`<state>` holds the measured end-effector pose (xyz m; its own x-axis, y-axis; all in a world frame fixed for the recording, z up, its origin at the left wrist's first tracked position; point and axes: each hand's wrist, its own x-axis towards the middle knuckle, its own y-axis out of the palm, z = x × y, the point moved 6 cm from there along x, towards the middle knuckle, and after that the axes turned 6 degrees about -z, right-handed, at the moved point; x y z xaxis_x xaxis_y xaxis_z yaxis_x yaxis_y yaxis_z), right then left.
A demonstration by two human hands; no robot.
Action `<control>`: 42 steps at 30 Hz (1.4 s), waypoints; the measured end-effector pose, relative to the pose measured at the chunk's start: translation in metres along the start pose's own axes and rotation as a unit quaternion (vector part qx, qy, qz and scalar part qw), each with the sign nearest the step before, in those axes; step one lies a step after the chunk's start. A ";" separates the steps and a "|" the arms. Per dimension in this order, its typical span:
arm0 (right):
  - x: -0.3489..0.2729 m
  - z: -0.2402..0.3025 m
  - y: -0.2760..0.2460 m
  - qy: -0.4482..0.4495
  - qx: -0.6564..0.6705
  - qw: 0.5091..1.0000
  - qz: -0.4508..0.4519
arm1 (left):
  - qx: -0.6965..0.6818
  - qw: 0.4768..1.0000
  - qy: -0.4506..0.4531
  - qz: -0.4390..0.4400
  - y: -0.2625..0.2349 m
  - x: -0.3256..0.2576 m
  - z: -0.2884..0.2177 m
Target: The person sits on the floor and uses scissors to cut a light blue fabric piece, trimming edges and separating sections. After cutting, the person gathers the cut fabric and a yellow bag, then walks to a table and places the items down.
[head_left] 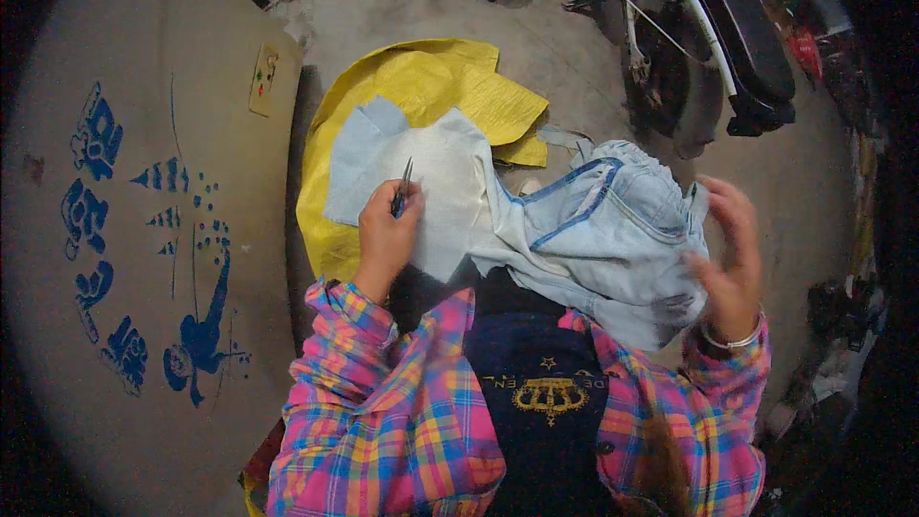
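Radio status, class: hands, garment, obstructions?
Left hand gripping slim dark pointed tool. Right hand open, contact unclear. Pale-blue denim garment between hands. Yellow crinkled sheet under far edge, not blocking.

Gold ltrs (596, 386), crown (550, 398), dk shirt (538, 469)

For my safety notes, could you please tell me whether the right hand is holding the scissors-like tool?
No, the scissors-like tool is in the left hand.

Matt cloth, dark metal and creased plastic
The denim garment (603, 220) looks matt and wrinkled to me, my snips (403, 190) like dark metal. The yellow sheet (421, 72) seems woven plastic, slightly shiny; my sleeve (335, 354) is matt cloth, my bracelet (736, 343) smooth metal.
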<state>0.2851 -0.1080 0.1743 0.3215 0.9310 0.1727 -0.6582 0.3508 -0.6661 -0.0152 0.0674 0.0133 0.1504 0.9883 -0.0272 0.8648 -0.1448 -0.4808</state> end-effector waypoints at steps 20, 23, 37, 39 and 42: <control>0.051 -0.104 0.209 0.275 0.146 0.922 0.232 | 0.096 0.991 -0.058 0.074 0.004 0.078 0.013; 0.045 -0.109 0.202 0.496 0.451 0.733 0.116 | 0.107 0.989 -0.045 0.095 0.003 0.078 0.016; 0.071 -0.079 0.199 0.432 0.586 0.677 0.105 | 0.210 0.961 0.148 -0.102 -0.054 0.100 -0.019; 0.068 -0.091 0.208 0.448 0.567 0.686 0.082 | 0.139 0.970 0.176 -0.094 -0.043 0.083 -0.026; 0.066 -0.096 0.209 0.459 0.543 0.694 0.111 | 0.091 0.981 0.171 -0.027 -0.028 0.033 -0.040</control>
<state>0.2341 0.0166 -0.0230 0.1005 0.6926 -0.7143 -0.7249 0.5427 0.4243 -0.0159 0.1020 0.0608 0.2857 0.9159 0.2821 0.7806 -0.0516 -0.6229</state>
